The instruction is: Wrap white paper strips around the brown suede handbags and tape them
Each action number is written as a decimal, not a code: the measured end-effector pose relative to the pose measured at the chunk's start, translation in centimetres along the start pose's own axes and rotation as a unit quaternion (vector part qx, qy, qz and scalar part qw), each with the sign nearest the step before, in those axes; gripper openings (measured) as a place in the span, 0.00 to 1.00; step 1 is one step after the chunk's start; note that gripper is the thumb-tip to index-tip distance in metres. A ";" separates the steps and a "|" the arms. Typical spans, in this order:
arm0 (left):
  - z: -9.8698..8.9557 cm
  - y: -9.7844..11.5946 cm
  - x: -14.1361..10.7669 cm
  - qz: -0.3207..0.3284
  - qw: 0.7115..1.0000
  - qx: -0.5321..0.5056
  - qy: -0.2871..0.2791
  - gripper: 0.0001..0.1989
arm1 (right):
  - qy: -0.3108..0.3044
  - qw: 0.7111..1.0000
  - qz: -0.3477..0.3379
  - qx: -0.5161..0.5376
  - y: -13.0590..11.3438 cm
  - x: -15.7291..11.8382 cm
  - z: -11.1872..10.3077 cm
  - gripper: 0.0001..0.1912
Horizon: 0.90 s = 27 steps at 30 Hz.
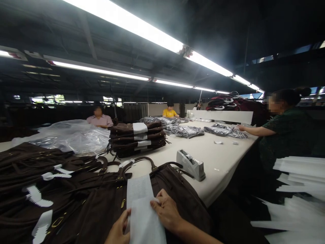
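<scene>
A strip of thin white paper point(139, 189) lies lengthwise over a dark brown handbag point(175, 183), its ends overlapping near me. My right hand point(166, 208) pinches the overlapping edge on the right side. On the left, my left hand point(120, 227) closes on the strip's other edge, fingers curled and partly hidden behind it. The bag lies flat, its handle point(141, 158) standing up at the far side. Just beyond it, a grey tape dispenser point(190, 165) rests on the table.
More brown bags point(38, 169) with white paper pieces lie at left. Banded bags are stacked point(137, 139) mid-table, beside clear plastic point(76, 137). Plastic-wrapped bags point(186, 131) lie farther back. A co-worker point(286, 125) reaches in from the right, above white sheets point(302, 203). Other people sit beyond.
</scene>
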<state>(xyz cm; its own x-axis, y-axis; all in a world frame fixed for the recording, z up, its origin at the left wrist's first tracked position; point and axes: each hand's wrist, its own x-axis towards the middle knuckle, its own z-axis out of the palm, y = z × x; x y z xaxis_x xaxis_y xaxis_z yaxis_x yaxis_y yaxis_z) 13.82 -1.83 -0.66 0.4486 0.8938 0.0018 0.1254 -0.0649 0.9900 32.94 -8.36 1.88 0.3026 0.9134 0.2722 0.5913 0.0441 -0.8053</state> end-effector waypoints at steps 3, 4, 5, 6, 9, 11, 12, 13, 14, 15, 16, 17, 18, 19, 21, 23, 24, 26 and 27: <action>0.0 0.6 -0.2 -0.007 0.999 -0.030 -0.010 0.29 | -0.070 0.995 0.047 -0.062 -0.6 1.1 -0.3 0.19; -0.1 0.8 -0.4 -0.014 0.999 -0.040 -0.011 0.30 | -0.094 0.992 0.065 -0.059 -0.7 1.4 -0.4 0.20; -0.2 1.0 -0.5 -0.023 0.999 -0.045 -0.011 0.31 | -0.112 0.989 0.081 -0.047 -0.6 1.5 -0.4 0.20; -0.2 1.2 -0.8 -0.031 0.998 -0.048 -0.010 0.31 | -0.122 0.988 0.092 -0.025 -0.4 1.6 -0.5 0.21; 0.2 2.3 -1.6 -0.036 0.998 -0.055 -0.015 0.30 | -0.127 0.979 0.114 0.108 0.1 1.5 -0.2 0.24; 0.6 3.1 -2.0 -0.019 0.997 -0.071 -0.023 0.28 | -0.138 0.954 0.131 0.231 0.2 1.3 0.1 0.30; 0.9 3.5 -2.1 -0.008 0.997 -0.078 -0.028 0.27 | -0.145 0.938 0.140 0.280 0.2 1.2 0.3 0.31; 1.1 3.8 -2.3 0.001 0.996 -0.083 -0.030 0.26 | -0.151 0.925 0.147 0.315 0.1 1.2 0.5 0.32; 1.3 4.0 -2.4 0.006 0.996 -0.088 -0.031 0.25 | -0.153 0.917 0.153 0.334 0.0 1.2 0.7 0.33; 1.3 4.2 -2.5 0.005 0.995 -0.095 -0.034 0.26 | -0.151 0.915 0.155 0.341 0.0 1.2 0.9 0.32; 1.4 4.3 -2.5 0.000 0.994 -0.103 -0.038 0.26 | -0.142 0.919 0.153 0.335 0.0 1.2 1.1 0.32; 1.3 4.3 -2.5 -0.008 0.993 -0.112 -0.043 0.25 | -0.126 0.929 0.146 0.316 0.0 1.2 1.4 0.30; 1.2 4.3 -2.5 -0.015 0.992 -0.119 -0.049 0.25 | -0.104 0.943 0.135 0.285 0.2 1.2 1.7 0.29; 1.1 4.3 -2.5 -0.021 0.991 -0.124 -0.053 0.26 | -0.079 0.959 0.119 0.244 0.4 1.2 1.9 0.27; 1.0 4.2 -2.4 -0.038 0.990 -0.122 -0.052 0.27 | -0.037 0.984 0.080 0.152 0.7 1.2 2.3 0.23; 0.9 4.0 -2.3 -0.061 0.991 -0.111 -0.040 0.29 | -0.016 0.996 0.057 0.071 0.8 1.1 2.5 0.21; 0.8 3.9 -2.3 -0.072 0.991 -0.104 -0.034 0.29 | -0.012 0.998 0.053 0.040 0.7 1.0 2.6 0.21; 0.6 3.6 -2.4 -0.086 0.993 -0.082 -0.026 0.27 | -0.012 0.998 0.062 -0.003 0.3 1.0 2.5 0.20; 0.5 3.5 -2.5 -0.083 0.995 -0.060 -0.021 0.25 | -0.015 0.997 0.071 -0.016 0.1 1.0 2.4 0.20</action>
<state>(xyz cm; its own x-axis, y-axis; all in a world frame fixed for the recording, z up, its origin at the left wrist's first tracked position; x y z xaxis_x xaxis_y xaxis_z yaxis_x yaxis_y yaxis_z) 13.56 -4.55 2.74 0.4671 0.8683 -0.1668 0.0954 0.1380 0.9858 31.44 -6.47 0.81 0.3633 0.9212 0.1396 0.5672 -0.0998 -0.8175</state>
